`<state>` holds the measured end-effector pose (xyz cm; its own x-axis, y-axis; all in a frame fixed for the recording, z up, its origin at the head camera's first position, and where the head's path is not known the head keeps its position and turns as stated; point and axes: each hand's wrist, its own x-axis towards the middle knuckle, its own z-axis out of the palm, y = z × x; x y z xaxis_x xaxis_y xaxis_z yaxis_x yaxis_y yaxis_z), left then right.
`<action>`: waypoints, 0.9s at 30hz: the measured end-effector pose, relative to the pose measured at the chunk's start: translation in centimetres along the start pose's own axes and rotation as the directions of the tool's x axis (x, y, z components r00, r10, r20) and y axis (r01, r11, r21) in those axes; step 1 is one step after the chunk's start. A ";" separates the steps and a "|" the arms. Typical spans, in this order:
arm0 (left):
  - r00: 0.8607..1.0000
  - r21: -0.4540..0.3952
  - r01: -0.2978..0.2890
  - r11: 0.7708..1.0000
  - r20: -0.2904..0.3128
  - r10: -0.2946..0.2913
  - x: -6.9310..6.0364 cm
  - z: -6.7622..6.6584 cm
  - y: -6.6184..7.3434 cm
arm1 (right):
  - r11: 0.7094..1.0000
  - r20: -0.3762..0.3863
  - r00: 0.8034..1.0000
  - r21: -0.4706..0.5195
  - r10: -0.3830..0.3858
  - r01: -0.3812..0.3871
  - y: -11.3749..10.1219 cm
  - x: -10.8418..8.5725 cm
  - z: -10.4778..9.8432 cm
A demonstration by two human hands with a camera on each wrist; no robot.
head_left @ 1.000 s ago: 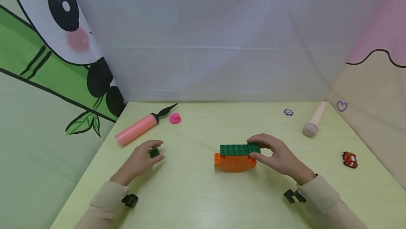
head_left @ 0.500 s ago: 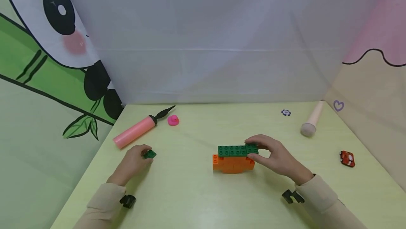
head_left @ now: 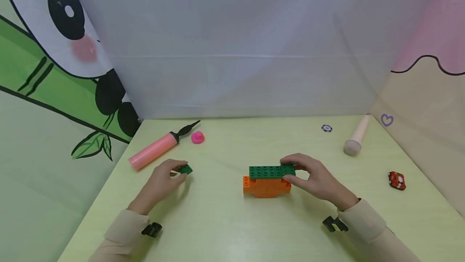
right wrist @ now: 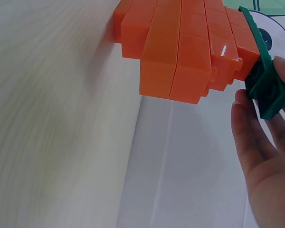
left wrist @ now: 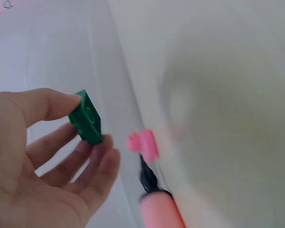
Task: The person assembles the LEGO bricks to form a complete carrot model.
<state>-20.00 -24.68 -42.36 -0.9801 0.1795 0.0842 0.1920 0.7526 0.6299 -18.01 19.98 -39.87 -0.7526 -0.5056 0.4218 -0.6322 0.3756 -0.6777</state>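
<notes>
My left hand [head_left: 162, 183] pinches a small green toy brick [head_left: 185, 169] above the left side of the table. In the left wrist view that brick [left wrist: 86, 118] sits between thumb and fingertips, its hollow underside partly showing. Near the middle stands a stack of orange bricks [head_left: 267, 188], topped by a row of green bricks [head_left: 265, 172]. My right hand [head_left: 315, 179] grips the right end of this green row between thumb and fingers. From the right wrist view, the end green brick [right wrist: 266, 88] juts out past the orange bricks [right wrist: 190, 52].
A pink hand pump [head_left: 154, 151] with a black nozzle lies at the back left, beside a pink rubber duck [head_left: 197, 137]. Toward the right are a poker chip [head_left: 327, 128], a toy microphone [head_left: 354, 143] and a red toy car [head_left: 397, 181].
My left hand first drew back left, turning the small green brick, then moved forward and right with it. My right hand keeps its grip on the green row; the stack stays put.
</notes>
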 end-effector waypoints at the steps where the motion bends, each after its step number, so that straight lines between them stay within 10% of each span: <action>1: 1.000 -0.027 -0.027 0.999 -0.008 0.027 0.0 0.2 0.7 | 1.000 0.002 1.000 0.004 0.002 -0.002 0.0 0.0 0.0; 7: 0.978 -0.190 -0.209 0.959 -0.037 0.205 0.5 2.0 6.1 | 1.000 0.002 1.000 -0.002 0.005 -0.005 0.1 0.1 -0.1; 18: 0.859 -0.317 -0.484 0.816 0.009 0.512 1.7 5.2 12.0 | 1.000 0.002 1.000 0.001 0.023 -0.023 0.4 0.0 0.3; 27: 0.851 -0.326 -0.482 0.813 0.046 0.523 2.1 6.5 12.4 | 0.999 0.009 0.999 -0.001 0.038 -0.038 0.5 0.0 0.2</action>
<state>-19.33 -10.85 -39.43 -0.7313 0.5756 0.3660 0.6126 0.3183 0.7235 -18.25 20.02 -40.31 -0.7745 -0.4976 0.3905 -0.6033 0.3953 -0.6927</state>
